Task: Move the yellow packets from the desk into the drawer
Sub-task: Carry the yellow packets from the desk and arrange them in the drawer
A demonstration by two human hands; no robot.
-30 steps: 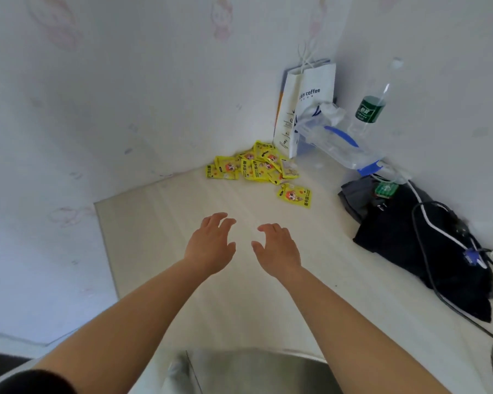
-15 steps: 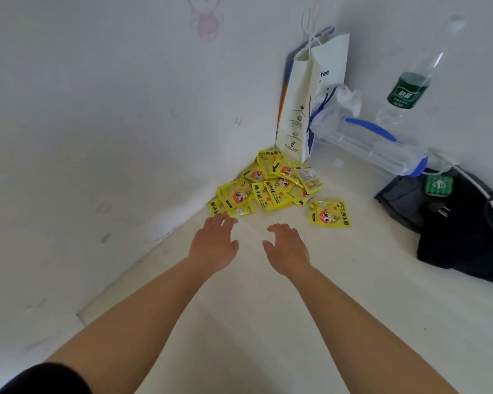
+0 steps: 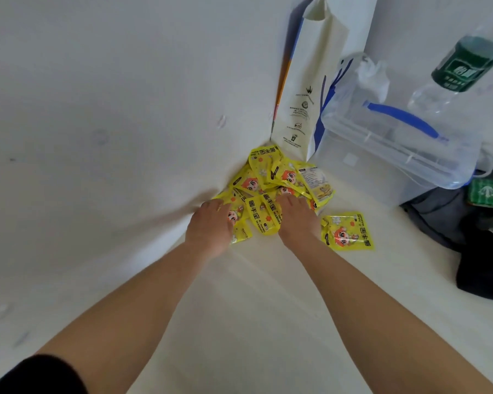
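The yellow packets [image 3: 271,189] lie heaped in the far corner of the table [image 3: 239,308], where two white walls meet, directly under and beyond the fingers of both hands. The left hand [image 3: 209,226] rests palm down on the near left edge of the heap, the right hand [image 3: 295,216] on its near right side; the fingers lie flat and loosely spread over the packets, pinching nothing that can be seen, though their tips are hard to make out against the heap. One loose packet [image 3: 346,231] lies just right of the right wrist, apart from the pile. Behind the wrists the pale tabletop is open; ahead of the fingers the walls close the heap in. Packets read "HAND WARMER" beside Chinese characters and a cartoon face. Beyond the fingertips a white paper bag [image 3: 308,89] stands against the wall, its small print unreadable. Right of it sits a clear plastic box [image 3: 393,143] with a blue handle, and a bottle [image 3: 467,61] with a green label, cut off by the frame edge. Dark cloth [image 3: 484,251] lies far right.
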